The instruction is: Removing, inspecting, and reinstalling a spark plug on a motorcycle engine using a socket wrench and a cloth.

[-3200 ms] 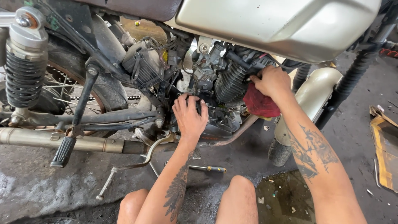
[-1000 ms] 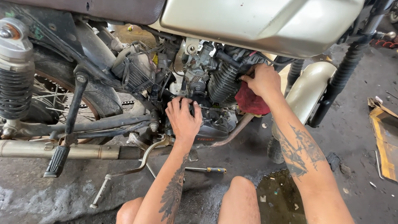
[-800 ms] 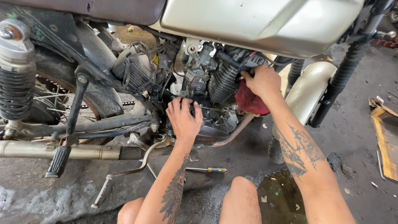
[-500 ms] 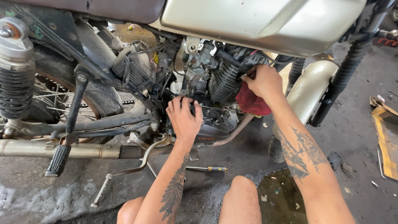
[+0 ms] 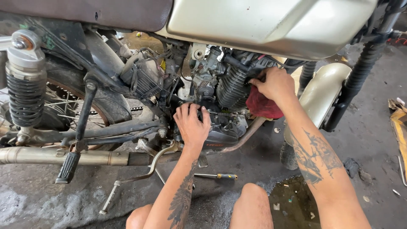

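Note:
A motorcycle stands side-on in front of me, its dark engine (image 5: 220, 106) in the middle under a pale metallic fuel tank (image 5: 271, 25). My left hand (image 5: 191, 125) lies flat with fingers spread on the engine's lower side cover (image 5: 227, 129). My right hand (image 5: 275, 85) grips the front of the finned cylinder (image 5: 232, 87) and presses a red rag (image 5: 263, 106) against it. Whether the fingers close around the rag is hidden.
A screwdriver with a yellow-and-black handle (image 5: 216, 176) lies on the stained concrete floor below the engine. The exhaust pipe (image 5: 59, 156), kick lever (image 5: 78, 135), rear shock (image 5: 25, 85) and spoked wheel (image 5: 63, 114) fill the left. My knees (image 5: 250, 203) are low in view. The front fork (image 5: 356, 72) stands right.
The view has shifted slightly. Both hands stay on the engine in nearly the same places; the left hand sits a little lower on the side cover than 3 seconds ago.

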